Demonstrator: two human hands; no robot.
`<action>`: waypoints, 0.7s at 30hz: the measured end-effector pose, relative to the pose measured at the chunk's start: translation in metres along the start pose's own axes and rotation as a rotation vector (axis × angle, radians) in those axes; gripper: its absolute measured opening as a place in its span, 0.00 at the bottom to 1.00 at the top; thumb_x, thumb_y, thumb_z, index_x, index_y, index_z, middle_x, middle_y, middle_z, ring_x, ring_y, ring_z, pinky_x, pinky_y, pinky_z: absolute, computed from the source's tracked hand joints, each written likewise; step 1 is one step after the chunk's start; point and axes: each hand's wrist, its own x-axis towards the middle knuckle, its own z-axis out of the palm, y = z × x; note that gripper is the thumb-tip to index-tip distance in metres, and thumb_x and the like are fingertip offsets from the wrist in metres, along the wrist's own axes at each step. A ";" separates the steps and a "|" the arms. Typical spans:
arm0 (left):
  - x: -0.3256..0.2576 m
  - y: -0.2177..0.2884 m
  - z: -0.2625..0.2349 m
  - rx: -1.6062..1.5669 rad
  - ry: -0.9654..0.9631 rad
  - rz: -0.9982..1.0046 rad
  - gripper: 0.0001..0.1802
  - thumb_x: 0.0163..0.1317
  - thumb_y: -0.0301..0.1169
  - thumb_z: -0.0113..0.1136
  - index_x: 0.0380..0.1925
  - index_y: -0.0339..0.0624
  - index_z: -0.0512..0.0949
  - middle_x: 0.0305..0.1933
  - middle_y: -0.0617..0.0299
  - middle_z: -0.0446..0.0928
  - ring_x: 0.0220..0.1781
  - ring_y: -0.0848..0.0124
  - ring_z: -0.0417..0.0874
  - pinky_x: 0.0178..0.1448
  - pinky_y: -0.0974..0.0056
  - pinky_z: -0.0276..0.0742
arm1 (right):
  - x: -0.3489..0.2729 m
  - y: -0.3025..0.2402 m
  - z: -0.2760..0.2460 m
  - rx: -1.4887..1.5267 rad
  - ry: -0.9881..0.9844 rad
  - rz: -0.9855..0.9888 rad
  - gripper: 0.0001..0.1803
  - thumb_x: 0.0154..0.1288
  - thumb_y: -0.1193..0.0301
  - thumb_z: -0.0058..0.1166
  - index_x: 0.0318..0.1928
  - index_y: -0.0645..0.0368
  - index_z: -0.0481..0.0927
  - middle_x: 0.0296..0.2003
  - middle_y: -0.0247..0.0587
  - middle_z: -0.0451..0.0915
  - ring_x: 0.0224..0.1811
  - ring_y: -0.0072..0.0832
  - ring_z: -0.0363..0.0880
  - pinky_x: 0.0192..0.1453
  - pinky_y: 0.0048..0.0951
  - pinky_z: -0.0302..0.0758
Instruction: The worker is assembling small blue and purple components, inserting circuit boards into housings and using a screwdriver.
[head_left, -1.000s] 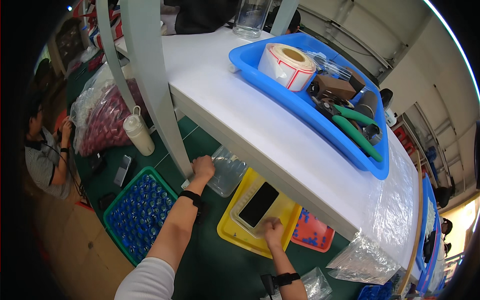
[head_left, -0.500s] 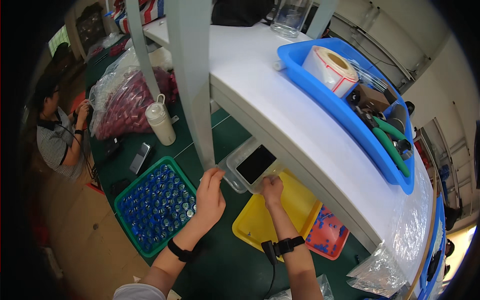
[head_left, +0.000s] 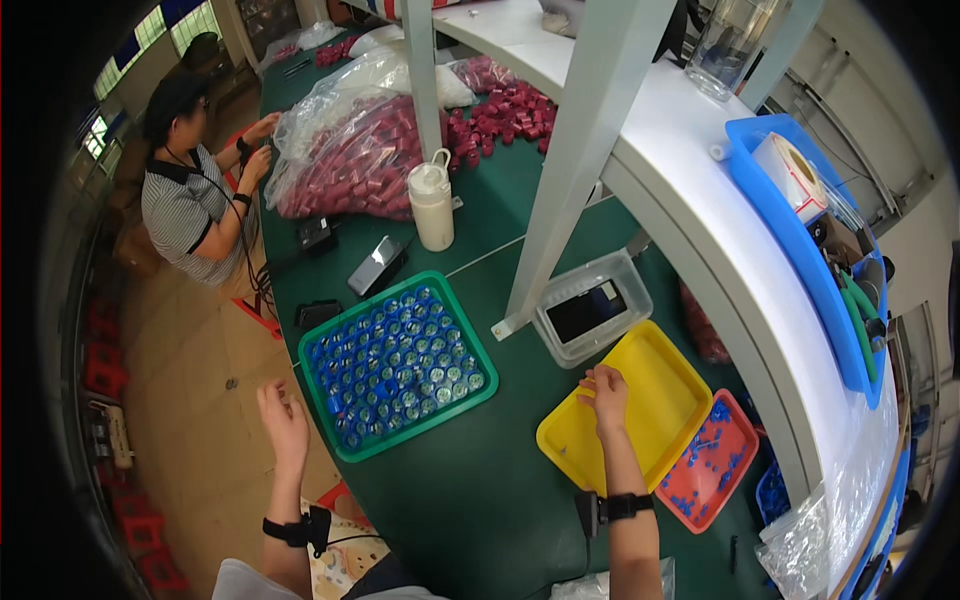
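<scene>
Seemingly between grips, the left hand hangs empty, loosely open, left of the green plastic tray; the right hand, likewise, over the yellow rectangular tray. Another hold would need closing fingers.

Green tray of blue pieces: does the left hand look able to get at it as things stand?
Probably yes: the left hand looks empty and is just left of the green tray, with nothing visible between them, and the blue pieces lie uncovered.

Free tabletop runs between green tray and yellow tray until a grey post blocks
</scene>
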 end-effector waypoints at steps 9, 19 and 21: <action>0.007 -0.138 0.076 -0.663 -0.553 -0.867 0.15 0.61 0.33 0.50 0.45 0.36 0.69 0.31 0.60 0.74 0.29 0.72 0.75 0.28 0.66 0.73 | -0.229 0.042 -0.076 0.041 -0.072 0.166 0.09 0.65 0.74 0.46 0.42 0.66 0.75 0.36 0.39 0.79 0.34 0.24 0.78 0.37 0.23 0.76; 0.025 -0.189 0.089 -0.976 -0.760 -0.900 0.21 0.58 0.24 0.47 0.53 0.30 0.64 0.54 0.52 0.69 0.54 0.60 0.71 0.58 0.54 0.69 | -0.358 0.064 -0.131 -0.020 0.108 0.162 0.09 0.66 0.74 0.45 0.43 0.65 0.75 0.35 0.38 0.79 0.33 0.20 0.77 0.37 0.22 0.75; 0.025 -0.212 0.083 -1.040 -0.790 -0.987 0.21 0.58 0.27 0.49 0.52 0.32 0.65 0.52 0.54 0.69 0.53 0.62 0.69 0.59 0.59 0.64 | -0.374 0.070 -0.143 -0.029 0.103 0.130 0.09 0.66 0.73 0.45 0.42 0.65 0.75 0.34 0.38 0.78 0.32 0.19 0.77 0.37 0.21 0.74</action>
